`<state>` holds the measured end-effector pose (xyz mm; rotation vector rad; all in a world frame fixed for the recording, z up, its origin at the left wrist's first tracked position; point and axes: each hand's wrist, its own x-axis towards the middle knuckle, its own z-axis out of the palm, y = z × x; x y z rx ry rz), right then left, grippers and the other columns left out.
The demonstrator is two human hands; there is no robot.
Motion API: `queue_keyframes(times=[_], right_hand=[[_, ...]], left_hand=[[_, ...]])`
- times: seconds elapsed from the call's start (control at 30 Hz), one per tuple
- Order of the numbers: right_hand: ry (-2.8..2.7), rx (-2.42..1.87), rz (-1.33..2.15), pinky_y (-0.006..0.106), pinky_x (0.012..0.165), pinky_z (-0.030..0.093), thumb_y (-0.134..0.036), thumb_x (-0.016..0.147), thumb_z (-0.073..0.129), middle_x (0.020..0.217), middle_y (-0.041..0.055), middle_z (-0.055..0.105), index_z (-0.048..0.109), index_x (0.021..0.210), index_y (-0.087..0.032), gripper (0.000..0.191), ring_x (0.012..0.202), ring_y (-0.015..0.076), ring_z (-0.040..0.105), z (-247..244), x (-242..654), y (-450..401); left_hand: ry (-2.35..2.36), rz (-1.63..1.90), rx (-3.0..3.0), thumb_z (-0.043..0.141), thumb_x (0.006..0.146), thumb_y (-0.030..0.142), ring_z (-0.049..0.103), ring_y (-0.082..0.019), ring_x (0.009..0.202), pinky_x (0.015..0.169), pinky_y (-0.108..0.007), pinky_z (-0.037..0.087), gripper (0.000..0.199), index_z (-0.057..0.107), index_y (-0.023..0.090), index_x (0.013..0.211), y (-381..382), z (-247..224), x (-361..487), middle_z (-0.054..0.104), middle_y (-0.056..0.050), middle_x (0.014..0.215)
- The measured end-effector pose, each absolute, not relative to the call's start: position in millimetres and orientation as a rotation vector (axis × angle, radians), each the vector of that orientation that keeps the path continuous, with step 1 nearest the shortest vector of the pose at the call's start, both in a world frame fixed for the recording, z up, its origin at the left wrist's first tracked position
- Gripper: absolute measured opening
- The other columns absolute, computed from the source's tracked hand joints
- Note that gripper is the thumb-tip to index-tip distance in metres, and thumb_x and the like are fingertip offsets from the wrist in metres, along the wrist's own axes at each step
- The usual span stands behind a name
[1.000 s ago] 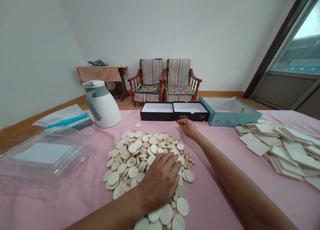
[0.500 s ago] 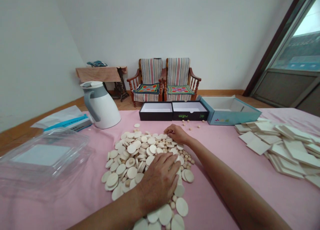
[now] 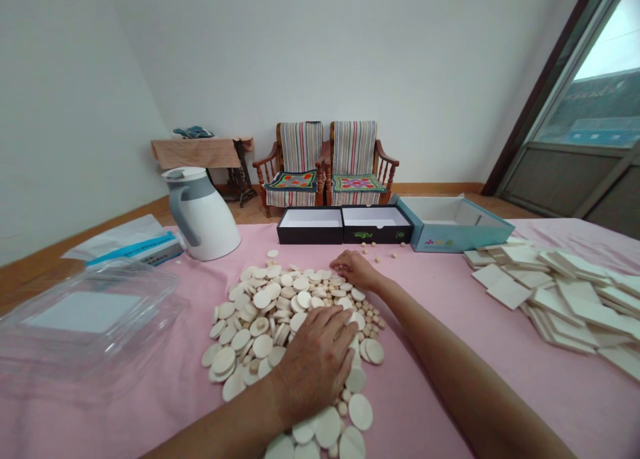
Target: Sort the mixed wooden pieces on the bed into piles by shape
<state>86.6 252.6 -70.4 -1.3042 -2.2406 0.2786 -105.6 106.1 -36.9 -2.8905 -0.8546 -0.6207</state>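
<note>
As we look down from head height, a white-walled room opens out beyond a long table under a pink cloth [image 3: 440, 406]. Against the far wall stand two wooden armchairs [image 3: 325, 159] with striped covers, and to their left is a narrow table [image 3: 197, 151] draped in brown cloth. On our left, the pink cloth carries a clear plastic tray [image 3: 85, 319], a white packet with a blue strip [image 3: 133, 246] and a white-and-grey jug [image 3: 203, 216]. Along the far side, two open black box trays [image 3: 343, 224] sit side by side, just beside an open teal box [image 3: 450, 224]. On our right lies a loose heap of pale square tiles [image 3: 550, 306].

In the middle of the cloth, in front of us, spreads a pile of pale wooden discs [image 3: 250, 332], with small round wooden pieces [image 3: 373, 322] along its right side. Our left hand [image 3: 315, 366] lies open and flat on the near part of the pile. Our right hand [image 3: 353, 269] rests at the pile's far edge with its fingers [image 3: 337, 264] loosely curled; we cannot tell whether they hold a small piece.
</note>
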Motion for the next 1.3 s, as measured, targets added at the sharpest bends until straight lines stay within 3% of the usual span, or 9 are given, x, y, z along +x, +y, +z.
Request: queue_keyframes(times=[0.13, 0.37, 0.67, 0.77, 0.9, 1.13, 1.3], right_hand=[[-2.069, -1.503, 0.207, 0.024, 0.074, 0.044, -0.005, 0.072, 0.054, 0.082, 0.0047, 0.068, 0.073, 0.081, -0.017, 0.025, 0.078, 0.0144, 0.059, -73, 95, 255], [-1.651, -1.752, -0.015, 0.034, 0.088, 0.041, -0.010, 0.079, 0.050, 0.104, 0.0130, 0.066, 0.070, 0.100, -0.014, 0.030, 0.097, 0.0219, 0.058, -68, 136, 259], [-2.082, -1.609, 0.412, 0.024, 0.068, 0.043, -0.006, 0.075, 0.053, 0.083, 0.0046, 0.072, 0.072, 0.081, -0.017, 0.022, 0.074, 0.0146, 0.061, -46, 128, 207], [-2.106, -1.659, 0.493, 0.023, 0.065, 0.043, -0.009, 0.074, 0.056, 0.086, 0.0064, 0.070, 0.070, 0.085, -0.015, 0.018, 0.072, 0.0144, 0.061, -43, 132, 186], [-2.171, -1.631, 0.593, 0.023, 0.064, 0.043, -0.011, 0.070, 0.062, 0.091, 0.0078, 0.067, 0.068, 0.097, -0.014, 0.028, 0.073, 0.0147, 0.060, -45, 139, 174], [-2.103, -1.507, 0.767, 0.023, 0.060, 0.042, -0.018, 0.073, 0.057, 0.076, 0.0054, 0.064, 0.066, 0.082, -0.012, 0.014, 0.066, 0.0133, 0.056, -47, 145, 177], [-1.927, -1.529, 0.982, 0.023, 0.053, 0.040, -0.029, 0.075, 0.053, 0.070, 0.0034, 0.062, 0.068, 0.093, -0.012, 0.028, 0.059, 0.0122, 0.054, -31, 185, 174]], left_hand=[[-0.858, -0.625, -2.881, 0.051, 0.089, 0.024, 0.049, -0.024, 0.121, 0.106, -0.043, 0.038, 0.033, 0.054, 0.018, 0.121, 106, -36, -106, 0.058, -0.010, 0.127], [-0.868, -0.739, -2.925, 0.053, 0.087, 0.021, 0.052, -0.025, 0.118, 0.104, -0.045, 0.041, 0.032, 0.057, 0.018, 0.119, 107, -34, -105, 0.059, -0.010, 0.125], [-1.119, -1.119, -2.876, 0.048, 0.090, 0.018, 0.061, -0.020, 0.106, 0.094, -0.041, 0.049, 0.022, 0.064, 0.019, 0.104, 130, -15, -128, 0.068, -0.007, 0.107], [-1.216, -1.111, -2.770, 0.048, 0.090, 0.020, 0.061, -0.021, 0.103, 0.093, -0.042, 0.049, 0.021, 0.065, 0.018, 0.102, 138, -14, -143, 0.069, -0.007, 0.104], [-1.274, -1.039, -2.651, 0.049, 0.089, 0.021, 0.060, -0.023, 0.104, 0.094, -0.046, 0.047, 0.020, 0.065, 0.016, 0.100, 142, -25, -158, 0.068, -0.009, 0.105], [-1.202, -1.003, -2.602, 0.049, 0.090, 0.023, 0.056, -0.024, 0.108, 0.099, -0.047, 0.043, 0.023, 0.062, 0.016, 0.108, 147, -42, -164, 0.065, -0.010, 0.111], [-1.184, -0.994, -2.594, 0.050, 0.091, 0.024, 0.056, -0.024, 0.108, 0.099, -0.047, 0.044, 0.024, 0.062, 0.016, 0.110, 148, -44, -165, 0.066, -0.010, 0.111]])
